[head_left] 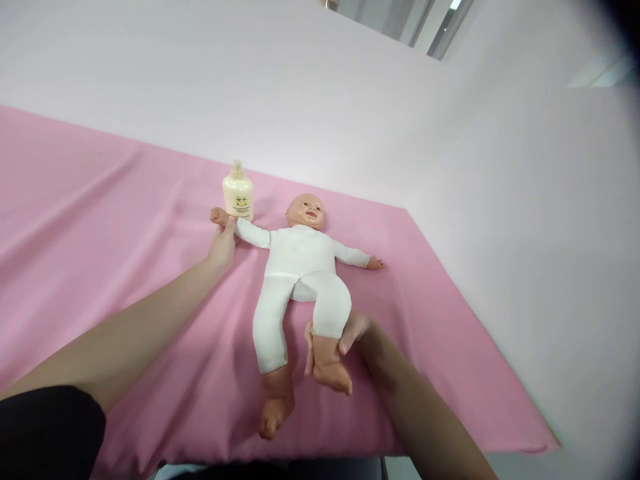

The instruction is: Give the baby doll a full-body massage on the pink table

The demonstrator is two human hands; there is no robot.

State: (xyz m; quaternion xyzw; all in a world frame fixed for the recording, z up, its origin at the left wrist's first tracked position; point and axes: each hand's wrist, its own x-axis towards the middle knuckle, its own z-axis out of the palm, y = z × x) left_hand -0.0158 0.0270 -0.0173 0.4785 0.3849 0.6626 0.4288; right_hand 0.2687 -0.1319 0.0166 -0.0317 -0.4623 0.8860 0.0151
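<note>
A baby doll (pixel 300 267) in a white one-piece suit lies on its back on a pink sheet (pixel 100 220), head pointing away from me. My left hand (pixel 223 243) reaches out and holds the doll's wrist at the left, just below a cream bottle. My right hand (pixel 350 331) is under the doll's lower leg on the right, fingers wrapped around the ankle, lifting that foot (pixel 330 370) off the sheet. The other leg lies flat and straight.
A cream lotion bottle (pixel 238 192) stands upright on the sheet beside the doll's raised hand. The sheet's right edge (pixel 480 333) runs diagonally, with pale floor or wall beyond. A plain pale wall (pixel 300 80) rises behind.
</note>
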